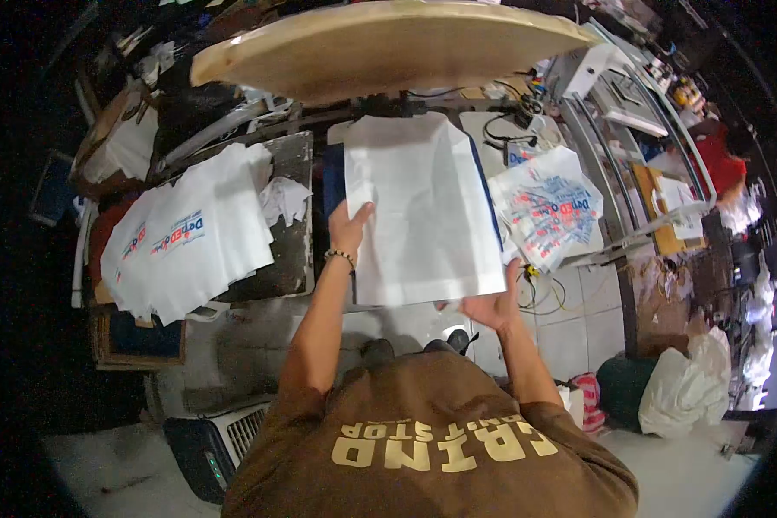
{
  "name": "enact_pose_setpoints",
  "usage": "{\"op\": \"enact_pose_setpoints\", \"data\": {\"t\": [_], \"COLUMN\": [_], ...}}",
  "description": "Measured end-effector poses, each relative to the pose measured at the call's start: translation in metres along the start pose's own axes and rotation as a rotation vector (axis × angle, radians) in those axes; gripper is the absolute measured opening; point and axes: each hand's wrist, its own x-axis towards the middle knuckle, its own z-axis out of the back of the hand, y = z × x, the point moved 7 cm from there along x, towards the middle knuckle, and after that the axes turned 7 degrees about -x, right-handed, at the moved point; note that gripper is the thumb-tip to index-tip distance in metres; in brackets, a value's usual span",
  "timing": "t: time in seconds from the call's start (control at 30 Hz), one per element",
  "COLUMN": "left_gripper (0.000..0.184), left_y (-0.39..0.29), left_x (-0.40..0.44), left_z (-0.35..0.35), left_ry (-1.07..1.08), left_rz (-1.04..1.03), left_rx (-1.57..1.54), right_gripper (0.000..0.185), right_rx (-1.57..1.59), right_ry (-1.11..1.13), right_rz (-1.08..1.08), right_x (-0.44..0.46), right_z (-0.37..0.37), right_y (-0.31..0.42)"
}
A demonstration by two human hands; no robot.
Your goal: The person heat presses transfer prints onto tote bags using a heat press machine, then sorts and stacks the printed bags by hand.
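A blank white sheet (423,207) lies over a dark blue board in the middle, its near end reaching toward me. On the sheet's left edge my left hand (351,231) is closed, thumb on top. My right hand (492,302) is under the near right corner with fingers spread, partly hidden by the sheet; whether it grips the edge is unclear. To the left, a fanned stack of printed white sheets (190,233) rests on a dark table. More printed sheets (552,207) with blue and red lettering lie in a pile at the right.
A large pale curved board (388,47) spans the far side. Crumpled paper (285,200) lies beside the left stack. Cables (514,129) and a metal frame (656,226) stand at the right. A white bag (686,384) sits on the floor. Another person in red (716,164) is far right.
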Motion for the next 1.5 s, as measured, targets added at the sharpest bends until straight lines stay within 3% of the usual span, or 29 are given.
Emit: {"op": "enact_pose_setpoints", "data": {"t": [0.07,0.1,0.17,0.2,0.27,0.3,0.33,0.4,0.43,0.53,0.63,0.7,0.73,0.77,0.83,0.87,0.9,0.93,1.0,1.03,1.07,1.13,1.27,1.33,1.37,1.43,1.5], "left_gripper": [0.035,0.035,0.032,0.032,0.035,0.036,0.036,0.036,0.035,0.035,0.035,0.036,0.037,0.047,0.054,0.062,0.072,0.072,0.073,0.074,0.074,0.074,0.073,0.073,0.073,0.073,0.074], "left_y": [0.030,0.035,0.032,0.035,0.029,0.030,0.029,0.035,0.032,0.027,0.023,0.009,0.003,0.015,0.012,0.007,0.001,-0.007,-0.022,-0.013,-0.009,0.011,0.015,0.013,0.013,0.011,0.011], "left_x": [0.025,0.030,0.034,0.035,0.031,0.028,0.026,0.028,0.029,0.023,0.015,0.009,0.004,0.008,0.003,-0.002,-0.007,-0.012,-0.029,-0.037,-0.045,-0.064,-0.064,-0.064,-0.064,-0.064,-0.063], "left_z": [0.005,0.006,0.011,0.011,0.009,0.009,0.007,0.013,0.013,0.015,0.013,0.008,0.006,0.010,0.007,0.005,0.000,-0.006,-0.036,-0.047,-0.053,-0.074,-0.075,-0.074,-0.074,-0.074,-0.075], "left_ry": [0.027,0.041,-0.053,-0.039,-0.124,-0.127,-0.114,-0.090,-0.076,-0.123,-0.147,-0.171,-0.185,-0.167,-0.198,-0.240,-0.188,-0.183,0.027,0.157,0.154,0.282,0.257,0.258,0.267,0.270,0.281], "left_rz": [-0.117,-0.111,-0.254,-0.252,-0.314,-0.282,-0.283,-0.195,-0.224,-0.254,-0.230,-0.274,-0.276,-0.145,-0.187,-0.231,-0.253,-0.258,-0.465,-0.570,-0.573,-0.582,-0.563,-0.538,-0.515,-0.495,-0.481], "left_rx": [0.149,0.152,0.438,0.439,0.706,0.664,0.661,0.557,0.577,0.647,0.721,0.738,0.733,0.780,0.888,0.996,1.088,1.083,1.021,0.918,0.914,1.246,1.158,1.159,1.160,1.159,1.156], "right_gripper": [0.094,0.094,0.078,0.078,0.038,0.032,0.032,0.030,0.030,0.033,0.031,0.034,0.037,0.035,0.031,0.032,0.043,0.043,0.055,0.058,0.058,0.054,0.051,0.033,0.033,0.026,0.027], "right_rx": [-0.082,-0.075,-0.711,-0.704,-0.788,-0.854,-0.849,-0.274,-0.271,-0.414,-0.694,-1.163,-1.329,-1.347,-1.899,-2.099,-2.174,-2.175,-2.286,-2.312,-2.315,-2.313,-2.273,-2.145,-2.148,-1.864,-1.786], "right_ry": [0.196,0.187,0.014,0.004,-0.448,-0.513,-0.522,-0.305,-0.309,-0.234,-0.269,-0.381,-0.470,-0.582,-0.773,-0.839,-0.842,-0.852,-1.000,-1.068,-1.068,-1.043,-1.002,-0.960,-0.956,-1.122,-1.112], "right_rz": [-0.088,-0.078,-0.184,-0.177,-0.139,-0.216,-0.210,-0.160,-0.155,-0.212,-0.360,-0.369,-0.261,-0.106,0.291,0.610,0.585,0.588,0.791,0.730,0.735,0.564,0.649,0.797,0.804,0.756,0.685], "right_x": [-0.018,-0.024,-0.028,-0.028,-0.033,-0.040,-0.044,-0.045,-0.049,-0.057,-0.063,-0.064,-0.061,-0.054,-0.025,-0.016,-0.002,0.008,0.013,0.020,0.018,0.019,0.023,0.021,0.023,0.011,0.005], "right_z": [-0.019,-0.005,0.054,0.070,0.097,0.104,0.088,0.050,0.046,0.052,0.125,0.167,0.169,0.189,0.177,0.173,0.173,0.173,0.171,0.195,0.191,0.197,0.217,0.219,0.219,0.233,0.213], "right_y": [-0.020,-0.022,-0.038,-0.044,-0.037,-0.033,-0.027,-0.028,-0.024,-0.020,-0.010,0.039,0.071,0.101,0.162,0.176,0.190,0.200,0.214,0.218,0.220,0.221,0.227,0.235,0.236,0.245,0.249]}}
